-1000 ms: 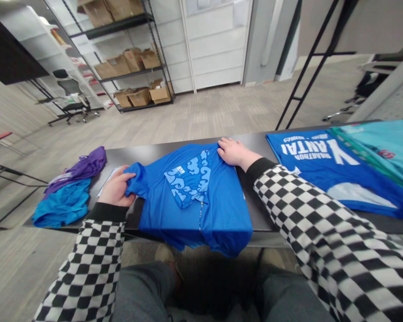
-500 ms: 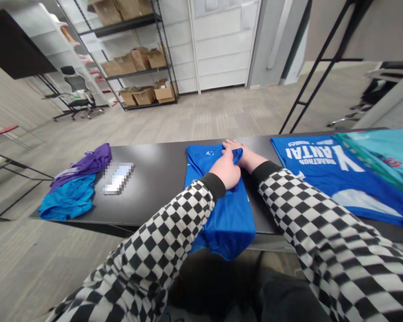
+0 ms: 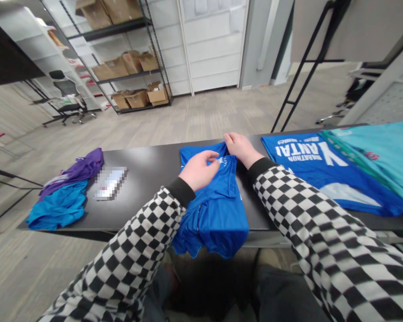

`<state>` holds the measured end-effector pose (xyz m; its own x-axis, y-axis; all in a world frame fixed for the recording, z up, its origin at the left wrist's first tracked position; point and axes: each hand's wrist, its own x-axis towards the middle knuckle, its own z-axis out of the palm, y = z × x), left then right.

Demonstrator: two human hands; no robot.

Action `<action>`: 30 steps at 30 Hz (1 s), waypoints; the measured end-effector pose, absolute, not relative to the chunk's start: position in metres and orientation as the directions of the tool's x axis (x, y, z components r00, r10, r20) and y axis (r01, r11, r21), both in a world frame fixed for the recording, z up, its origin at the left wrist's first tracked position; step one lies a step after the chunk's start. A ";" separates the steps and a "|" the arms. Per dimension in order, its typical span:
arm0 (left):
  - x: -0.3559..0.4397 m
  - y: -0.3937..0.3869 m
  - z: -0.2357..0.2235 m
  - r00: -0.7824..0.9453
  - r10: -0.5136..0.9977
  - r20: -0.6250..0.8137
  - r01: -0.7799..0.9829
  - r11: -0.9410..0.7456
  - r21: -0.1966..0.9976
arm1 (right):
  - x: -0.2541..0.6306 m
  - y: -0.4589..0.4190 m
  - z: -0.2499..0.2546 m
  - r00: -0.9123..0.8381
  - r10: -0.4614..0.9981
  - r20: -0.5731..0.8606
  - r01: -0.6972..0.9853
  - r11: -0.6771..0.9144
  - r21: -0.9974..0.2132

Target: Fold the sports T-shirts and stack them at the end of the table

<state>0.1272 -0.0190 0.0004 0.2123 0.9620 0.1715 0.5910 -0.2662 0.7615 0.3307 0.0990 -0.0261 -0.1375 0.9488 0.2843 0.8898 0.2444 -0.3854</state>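
A royal-blue shirt [image 3: 218, 210] lies folded lengthwise on the dark table [image 3: 147, 179], its lower end hanging over the near edge. My left hand [image 3: 198, 170] rests on the shirt's upper part, fingers curled loosely on the cloth. At the shirt's far right corner, my right hand [image 3: 240, 147] pinches the fabric edge. Both arms wear black-and-white checkered sleeves.
A purple garment [image 3: 77, 170] and a teal-blue one [image 3: 53, 210] lie bunched at the table's left end beside a blurred card [image 3: 109, 181]. A blue printed shirt [image 3: 315, 165] and a turquoise one [image 3: 383, 152] are spread at the right. Shelves with cardboard boxes [image 3: 137, 96] stand behind.
The shirt's left half was carried over onto its right half, narrowing it. My left hand then drew back a little and now rests on top; the right hand stayed at the far corner.
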 end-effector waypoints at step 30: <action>0.002 0.085 -0.046 0.114 0.966 0.233 0.869 -0.210 0.447 | 0.348 0.080 0.003 -0.418 0.899 -0.127 0.894 0.383 -0.234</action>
<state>0.0020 0.0848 -0.0464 0.1137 0.9658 0.2332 0.8692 -0.2103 0.4474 0.3485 0.0801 0.0028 -0.4184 0.8993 -0.1274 0.8938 0.3827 -0.2339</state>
